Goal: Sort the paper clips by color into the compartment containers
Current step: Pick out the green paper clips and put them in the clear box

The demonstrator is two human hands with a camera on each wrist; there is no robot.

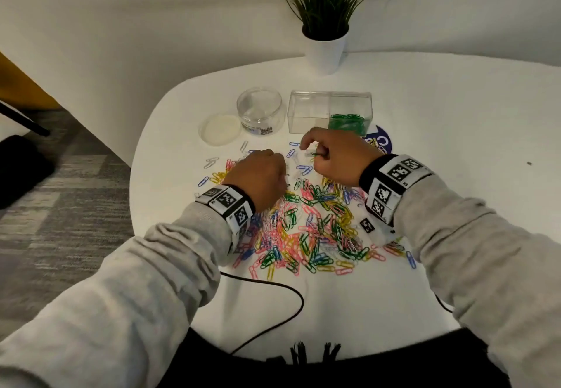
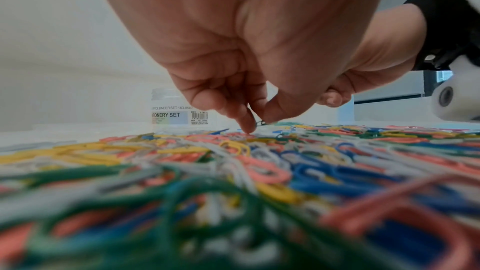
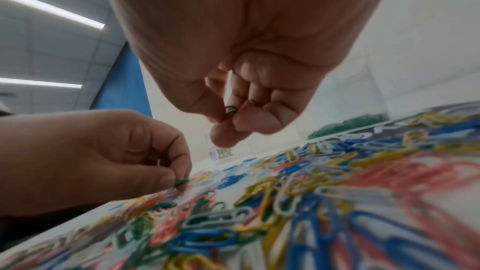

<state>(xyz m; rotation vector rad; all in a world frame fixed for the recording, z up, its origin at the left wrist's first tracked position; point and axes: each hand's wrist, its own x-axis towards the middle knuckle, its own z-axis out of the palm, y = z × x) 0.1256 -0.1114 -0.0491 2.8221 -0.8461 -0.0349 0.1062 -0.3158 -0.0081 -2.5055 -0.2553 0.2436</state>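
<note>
A heap of mixed-colour paper clips (image 1: 309, 223) covers the middle of the white table (image 1: 455, 120). Behind it stands a clear two-compartment box (image 1: 329, 111) with green clips (image 1: 347, 123) in its right half; the left half looks empty. My left hand (image 1: 261, 179) hovers over the heap's far left and pinches a green clip (image 3: 181, 182) between thumb and forefinger, low at the pile (image 2: 261, 123). My right hand (image 1: 329, 157) is raised in front of the box and pinches a green clip (image 3: 230, 109) in its curled fingers (image 1: 315, 154).
A clear round jar (image 1: 261, 111) and its lid (image 1: 220, 129) sit left of the box. A potted plant (image 1: 325, 20) stands at the back by the wall. A black cable (image 1: 273, 290) runs across the near table edge. A blue sticker (image 1: 381, 141) lies right of the box.
</note>
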